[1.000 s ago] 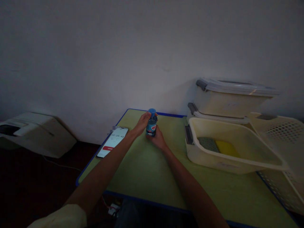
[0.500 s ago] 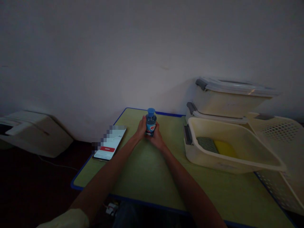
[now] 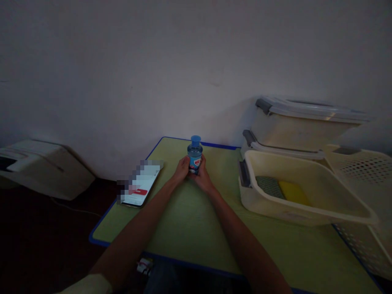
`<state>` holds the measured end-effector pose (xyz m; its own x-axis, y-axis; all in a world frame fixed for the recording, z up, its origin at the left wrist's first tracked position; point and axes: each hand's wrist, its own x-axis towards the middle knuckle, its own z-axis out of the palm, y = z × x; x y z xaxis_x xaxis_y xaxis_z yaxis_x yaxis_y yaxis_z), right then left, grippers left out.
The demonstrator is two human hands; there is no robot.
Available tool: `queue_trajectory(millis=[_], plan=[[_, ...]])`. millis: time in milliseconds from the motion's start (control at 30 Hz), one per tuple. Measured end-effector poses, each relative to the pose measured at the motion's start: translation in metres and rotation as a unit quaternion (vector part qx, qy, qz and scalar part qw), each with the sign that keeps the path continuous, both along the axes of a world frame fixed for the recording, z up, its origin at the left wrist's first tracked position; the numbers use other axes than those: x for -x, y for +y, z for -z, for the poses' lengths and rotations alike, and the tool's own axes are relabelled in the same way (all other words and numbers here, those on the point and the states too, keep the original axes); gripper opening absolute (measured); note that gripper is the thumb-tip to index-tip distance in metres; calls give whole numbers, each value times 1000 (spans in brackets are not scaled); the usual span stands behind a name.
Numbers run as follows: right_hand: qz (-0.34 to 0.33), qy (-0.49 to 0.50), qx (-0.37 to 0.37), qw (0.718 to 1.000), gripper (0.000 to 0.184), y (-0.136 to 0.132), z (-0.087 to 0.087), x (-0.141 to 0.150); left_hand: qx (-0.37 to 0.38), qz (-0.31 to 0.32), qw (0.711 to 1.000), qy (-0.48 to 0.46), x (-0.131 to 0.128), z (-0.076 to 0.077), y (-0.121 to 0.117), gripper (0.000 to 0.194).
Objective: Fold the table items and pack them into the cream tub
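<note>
A small clear bottle [image 3: 195, 152] with a blue cap and a blue label stands upright between my two hands, near the far side of the table. My left hand [image 3: 183, 167] is closed against its left side, fingers partly tucked behind. From the right, my right hand [image 3: 203, 173] wraps around the lower part, with some fingers under or behind the base. Whether the base touches the tabletop, I cannot tell.
A smartphone [image 3: 141, 185] lies on the green table [image 3: 186, 228] at left. On the right sits a cream bin [image 3: 284, 210] holding a yellow sponge-like block [image 3: 294, 192] and a grey-green one [image 3: 269, 186]. Lidded boxes [image 3: 306, 130] are stacked behind it, against the wall.
My left hand has slid lower on the bottle, so more of its upper part shows. The view has shifted slightly; the bottle stays between both hands.
</note>
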<state>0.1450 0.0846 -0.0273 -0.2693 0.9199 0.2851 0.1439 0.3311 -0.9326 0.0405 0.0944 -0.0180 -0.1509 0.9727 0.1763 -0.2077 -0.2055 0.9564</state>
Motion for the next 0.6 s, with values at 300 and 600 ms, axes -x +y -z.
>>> queue_trajectory(millis=[300, 600], plan=[[1, 2, -1, 1000, 77, 1, -1, 1, 47, 22, 994, -92, -3, -5, 1, 57], [21, -4, -3, 1000, 56, -2, -9, -1, 90, 58, 975, -193, -2, -6, 1, 42]])
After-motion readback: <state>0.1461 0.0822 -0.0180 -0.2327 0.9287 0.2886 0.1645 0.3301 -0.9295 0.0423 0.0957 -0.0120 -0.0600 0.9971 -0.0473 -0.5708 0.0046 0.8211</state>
